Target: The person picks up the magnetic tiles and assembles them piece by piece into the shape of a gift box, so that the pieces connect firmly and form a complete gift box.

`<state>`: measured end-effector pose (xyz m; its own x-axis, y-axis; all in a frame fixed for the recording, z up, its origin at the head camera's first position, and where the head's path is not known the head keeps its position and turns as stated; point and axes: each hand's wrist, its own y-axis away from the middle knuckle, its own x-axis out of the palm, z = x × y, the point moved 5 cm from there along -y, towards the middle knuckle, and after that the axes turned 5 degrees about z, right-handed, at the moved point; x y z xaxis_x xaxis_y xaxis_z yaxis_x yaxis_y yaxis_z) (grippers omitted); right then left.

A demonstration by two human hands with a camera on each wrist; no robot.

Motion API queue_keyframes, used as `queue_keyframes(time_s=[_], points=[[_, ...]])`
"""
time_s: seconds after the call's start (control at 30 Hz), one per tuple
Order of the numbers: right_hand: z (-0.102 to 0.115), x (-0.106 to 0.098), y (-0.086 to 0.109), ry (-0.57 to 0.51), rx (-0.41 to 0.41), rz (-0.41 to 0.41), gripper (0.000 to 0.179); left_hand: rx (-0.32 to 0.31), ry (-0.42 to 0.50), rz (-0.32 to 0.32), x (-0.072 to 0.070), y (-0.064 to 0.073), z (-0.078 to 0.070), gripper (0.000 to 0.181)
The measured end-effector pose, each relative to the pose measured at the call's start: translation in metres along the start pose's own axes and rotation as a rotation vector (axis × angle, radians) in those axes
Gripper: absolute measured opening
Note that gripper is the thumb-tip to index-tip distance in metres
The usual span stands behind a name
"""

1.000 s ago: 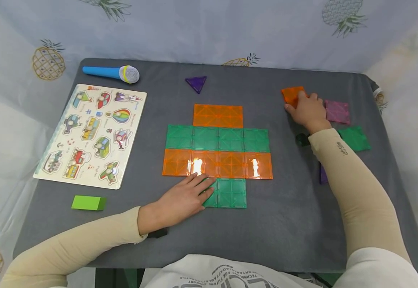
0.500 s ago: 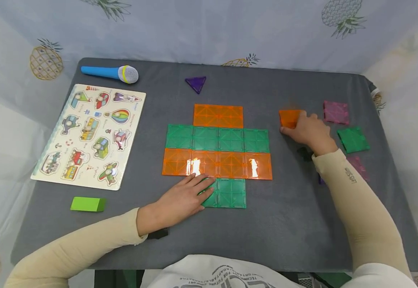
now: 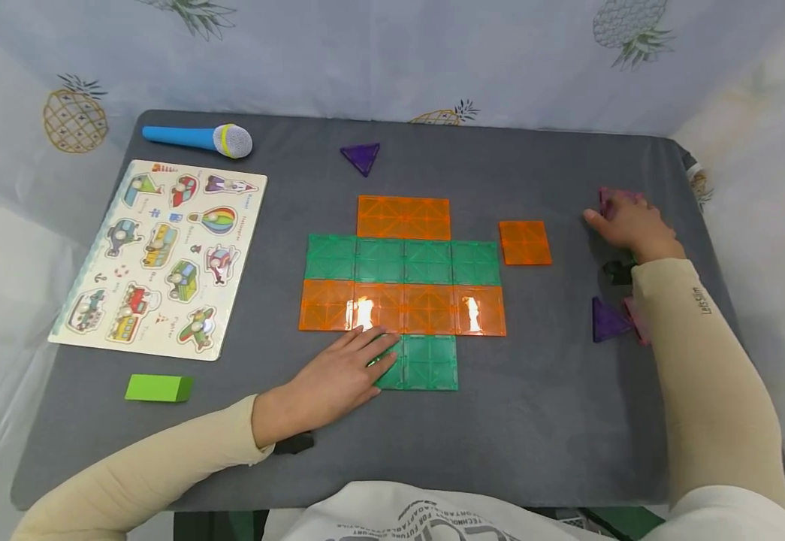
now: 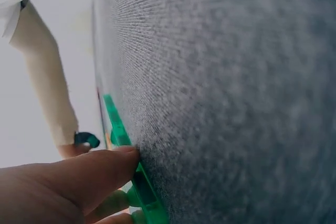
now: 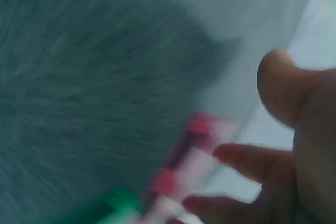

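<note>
Our right hand (image 3: 635,223): thumb spread, fingertips at pink tile (image 3: 608,197), right of loose orange tile (image 3: 524,243). Left hand (image 3: 338,379): fingers spread on green tiles (image 3: 430,363). Step, we judge: collecting; next needs a pinch.

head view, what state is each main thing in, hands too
left hand, resting on green tiles
right hand, over far pink tile, thumb apart
tile layout, flat, edge to edge
single orange tile, flat, right beside the layout, contact unclear
far purple triangle, lying flat
microphone, lying on its side
puzzle board, lying flat
green block, lying down
</note>
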<state>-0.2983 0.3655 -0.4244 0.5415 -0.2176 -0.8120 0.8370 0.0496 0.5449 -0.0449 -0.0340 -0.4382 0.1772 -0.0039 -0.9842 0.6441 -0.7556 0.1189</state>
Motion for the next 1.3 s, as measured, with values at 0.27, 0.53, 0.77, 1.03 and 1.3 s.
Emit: queue_keyframes(time_s=[0.27,0.53,0.77,1.03,1.3], points=[[0.037,0.020,-0.005,-0.003,-0.070,0.069,0.087,-0.143,0.314,-0.161,-0.012,0.008,0.025,0.063],[0.129,0.044,0.010,0.067,-0.344,-0.035,0.082,-0.641,0.766,-0.195,0.000,0.037,0.079,0.094],[0.229,0.066,0.008,0.095,-0.693,0.096,0.079,-0.717,1.156,-0.217,-0.002,0.036,0.085,0.088],[0.264,0.083,-0.005,0.208,-0.650,0.107,0.073,-0.771,1.595,-0.326,-0.010,0.036,0.093,0.083],[0.274,0.084,0.000,0.211,-0.677,0.052,0.067,-0.740,1.793,-0.400,-0.012,0.039,0.095,0.079]])
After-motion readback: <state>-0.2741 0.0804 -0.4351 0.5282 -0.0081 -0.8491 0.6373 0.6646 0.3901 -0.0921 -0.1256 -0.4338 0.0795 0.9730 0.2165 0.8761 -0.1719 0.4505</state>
